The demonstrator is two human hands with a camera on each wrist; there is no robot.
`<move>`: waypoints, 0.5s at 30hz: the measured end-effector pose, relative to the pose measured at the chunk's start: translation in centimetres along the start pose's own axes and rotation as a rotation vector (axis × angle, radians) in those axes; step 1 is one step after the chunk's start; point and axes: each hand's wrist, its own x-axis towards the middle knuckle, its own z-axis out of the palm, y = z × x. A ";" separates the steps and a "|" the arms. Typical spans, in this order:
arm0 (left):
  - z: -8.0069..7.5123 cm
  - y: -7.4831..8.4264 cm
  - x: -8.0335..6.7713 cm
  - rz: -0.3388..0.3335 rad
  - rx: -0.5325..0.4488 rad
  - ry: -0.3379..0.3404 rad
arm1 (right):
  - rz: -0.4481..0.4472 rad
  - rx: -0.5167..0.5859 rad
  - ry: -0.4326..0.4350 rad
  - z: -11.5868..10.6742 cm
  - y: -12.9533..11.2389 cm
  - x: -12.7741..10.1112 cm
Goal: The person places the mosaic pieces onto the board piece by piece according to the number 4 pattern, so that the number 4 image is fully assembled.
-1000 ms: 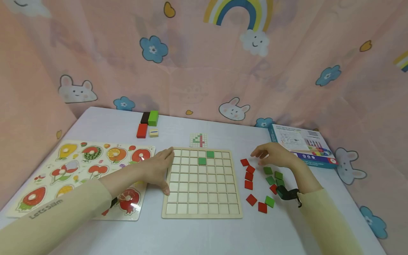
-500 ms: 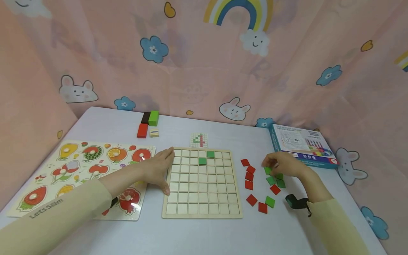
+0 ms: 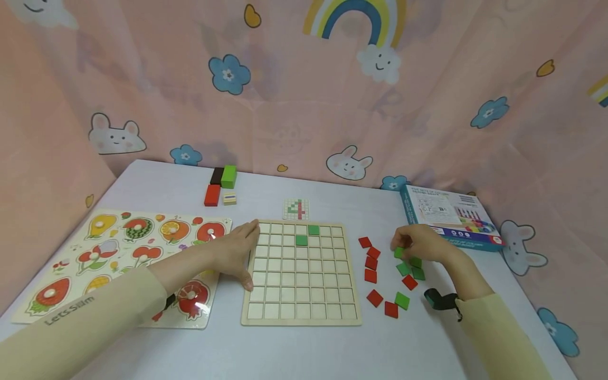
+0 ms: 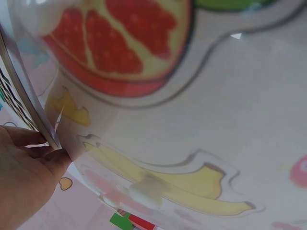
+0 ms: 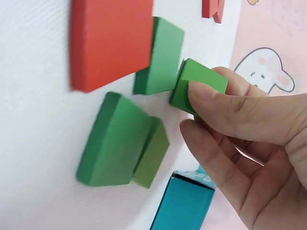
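Right wrist view: green tile [image 5: 197,86] pinched btw thumb and fingertips of right hand [image 5: 240,139], at edge of the loose tile pile right of the grid board [image 3: 301,316]. Lift it straight up w/o dragging neighbouring green tiles [image 5: 122,141]. Left hand [image 3: 234,252] lies flat, fingers straight, on board's left edge; good for keeping it steady.

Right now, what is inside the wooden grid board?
Two green tiles sit in squares near the top of the wooden grid board. The left hand rests on its left edge, hiding part of that edge.
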 end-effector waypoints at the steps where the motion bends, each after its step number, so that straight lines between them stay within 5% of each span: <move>1: 0.0 0.0 0.0 0.000 0.000 0.000 | -0.007 -0.005 0.008 0.0 -0.1 0.1; 15: 0.0 0.1 0.0 -0.003 0.003 -0.001 | -0.131 0.117 0.165 1.6 -4.5 2.5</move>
